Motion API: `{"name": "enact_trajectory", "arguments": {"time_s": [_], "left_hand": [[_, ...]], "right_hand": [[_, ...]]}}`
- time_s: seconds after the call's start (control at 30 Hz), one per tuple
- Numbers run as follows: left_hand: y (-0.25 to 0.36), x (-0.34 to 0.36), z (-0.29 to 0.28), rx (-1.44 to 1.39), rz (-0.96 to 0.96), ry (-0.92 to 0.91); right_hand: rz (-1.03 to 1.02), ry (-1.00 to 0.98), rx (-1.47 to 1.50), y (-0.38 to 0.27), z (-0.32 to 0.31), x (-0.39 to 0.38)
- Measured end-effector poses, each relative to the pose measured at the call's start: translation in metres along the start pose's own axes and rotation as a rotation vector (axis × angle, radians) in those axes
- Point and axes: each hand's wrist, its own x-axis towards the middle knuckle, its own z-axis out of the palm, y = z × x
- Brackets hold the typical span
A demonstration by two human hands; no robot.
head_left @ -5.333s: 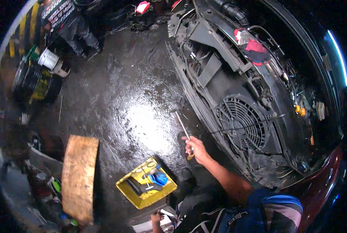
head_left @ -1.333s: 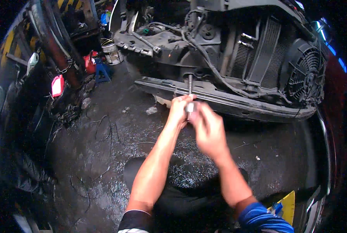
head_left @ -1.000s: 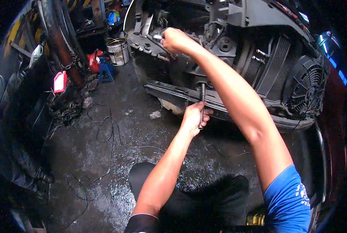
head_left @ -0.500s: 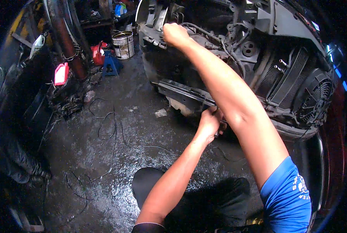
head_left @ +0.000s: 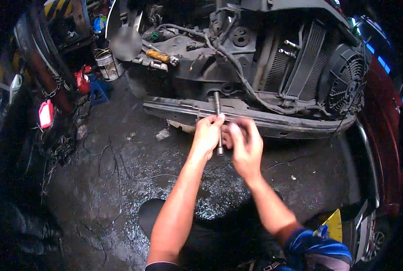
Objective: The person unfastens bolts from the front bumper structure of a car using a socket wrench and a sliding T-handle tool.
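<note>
My left hand [head_left: 207, 137] is closed around a long metal socket extension bar [head_left: 217, 103] in front of the car's stripped front end. The bar's far end reaches up past the black bumper beam [head_left: 264, 116]; its near end, with a socket-like tip, sticks out below my fingers. My right hand [head_left: 246, 147] is just right of the bar, its fingers bent and spread apart, slightly smeared by motion. Nothing shows in its grip, and whether its fingertips touch the bar I cannot tell. A yellow-handled tool [head_left: 157, 55] lies on the front panel, beyond my left hand.
A radiator fan [head_left: 348, 83] and wiring harness [head_left: 237, 67] are exposed at the right. Left on the wet floor stand a paint bucket [head_left: 107, 65], a blue stand [head_left: 98, 90] and a red bottle [head_left: 46, 114]. A thin cable [head_left: 119, 185] trails across the floor.
My right hand has come back from the far left of the car front to beside my left hand. The view has shifted right, and the bar in my left hand now shows.
</note>
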Motion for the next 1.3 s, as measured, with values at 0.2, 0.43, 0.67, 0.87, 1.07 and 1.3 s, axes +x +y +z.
{"name": "enact_trajectory", "arguments": {"time_s": [0.2,0.43,0.67,0.87,1.07,1.3], "left_hand": [[0.001,0.006,0.002,-0.157,-0.179,-0.088],[0.019,-0.001,0.002,-0.279,-0.221,-0.130],[0.021,-0.008,0.010,0.146,-0.060,0.152],[0.018,-0.004,0.003,-0.199,-0.195,-0.011],[0.013,-0.002,0.003,-0.191,-0.181,-0.049],[0.020,-0.007,0.007,0.160,-0.148,0.154]], "right_hand": [[0.954,-0.371,0.798,0.030,-0.039,-0.048],[0.950,-0.297,1.256,0.019,-0.019,-0.044],[0.840,-0.292,0.817,0.015,-0.016,-0.038],[0.950,-0.326,1.363,0.027,-0.029,-0.038],[0.932,-0.302,1.492,0.037,-0.027,-0.035],[0.898,-0.301,0.895,0.025,-0.020,-0.031]]}}
